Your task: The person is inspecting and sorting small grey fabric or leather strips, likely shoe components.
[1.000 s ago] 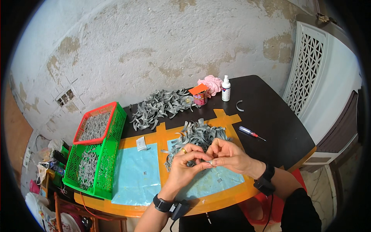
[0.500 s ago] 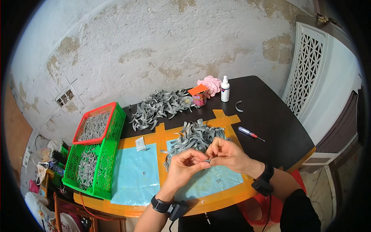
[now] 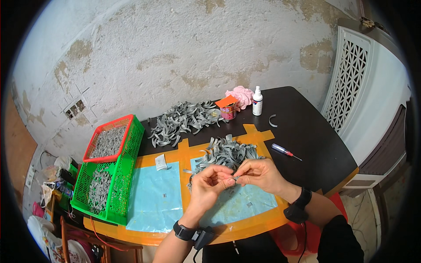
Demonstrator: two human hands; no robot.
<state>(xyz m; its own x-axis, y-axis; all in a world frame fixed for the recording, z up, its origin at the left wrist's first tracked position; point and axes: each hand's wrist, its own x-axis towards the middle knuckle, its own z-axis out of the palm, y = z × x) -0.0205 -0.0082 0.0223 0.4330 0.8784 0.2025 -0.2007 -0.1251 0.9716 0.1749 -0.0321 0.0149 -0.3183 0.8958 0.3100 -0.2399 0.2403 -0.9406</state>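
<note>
My left hand (image 3: 209, 185) and my right hand (image 3: 259, 176) meet over the blue sheet in front of me. Each is closed in a pinch, thumb against fingers. Between the fingertips shows a small grey strip piece (image 3: 235, 178), mostly covered, so its exact form cannot be made out. Just beyond my hands lies a loose heap of curved grey strips (image 3: 226, 153). A second, wider heap of the same grey strips (image 3: 182, 125) spreads along the table's far side. One single curved strip (image 3: 272, 121) rests apart at the right.
At left a red basket (image 3: 122, 154) of small grey pieces sits on a green basket (image 3: 121, 188) holding more. Orange tape borders blue sheets (image 3: 151, 204). Around lie a white packet (image 3: 161, 162), a screwdriver (image 3: 283, 150), a spray bottle (image 3: 257, 103), a can (image 3: 227, 113) and pink cloth (image 3: 242, 96).
My hands stay together in nearly the same place. The fingertips have shifted around the small grey piece, with the left fingers drawn in slightly. The whole view has moved a little.
</note>
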